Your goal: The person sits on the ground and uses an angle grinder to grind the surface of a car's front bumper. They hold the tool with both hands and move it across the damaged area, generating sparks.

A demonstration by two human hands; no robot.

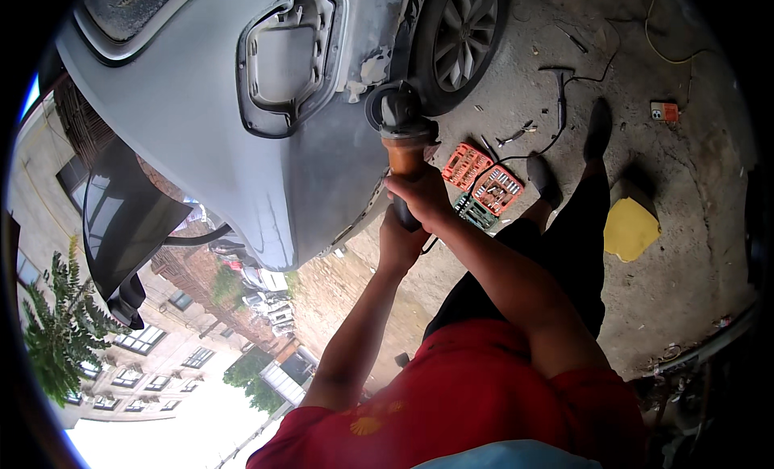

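Note:
I grip an angle grinder (400, 114) with an orange body and dark head. My right hand (421, 196) wraps round its body, with my left hand (401, 245) just below, closed on the dark handle. The disc end is over the grey car body (169, 106), beside a recessed opening with a black rim (286, 66) and patchy filler (373, 70); whether it touches is unclear. A black cord runs from the grinder across the ground.
Open toolkits (496, 191) lie beside my feet, with loose tools (562, 82), a yellow-topped block (629, 227) and an orange box (663, 112). A car wheel (458, 37) stands at the top. A raised dark panel (121, 219), buildings and plants are at left.

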